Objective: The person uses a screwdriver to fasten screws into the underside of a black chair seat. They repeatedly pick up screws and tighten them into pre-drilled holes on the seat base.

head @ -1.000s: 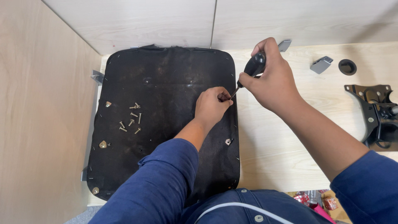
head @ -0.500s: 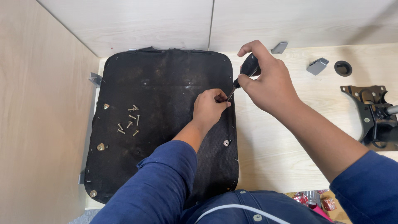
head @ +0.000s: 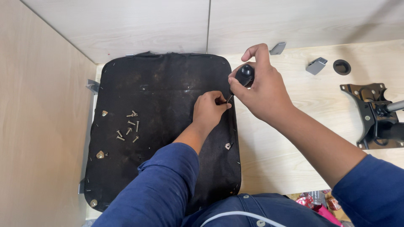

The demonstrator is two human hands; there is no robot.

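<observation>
Black seat pad (head: 160, 126) on bench | left hand (head: 210, 110) pinching at screwdriver tip | right hand (head: 261, 90) clamped on screwdriver (head: 242, 77) | loose screws (head: 128, 130) left of hands

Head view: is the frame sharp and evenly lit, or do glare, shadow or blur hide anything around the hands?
Head view: sharp, soft even light, no glare; the black seat base swallows detail, so the screwdriver tip between left hand and right hand is hard to see; loose screws read clearly.
</observation>
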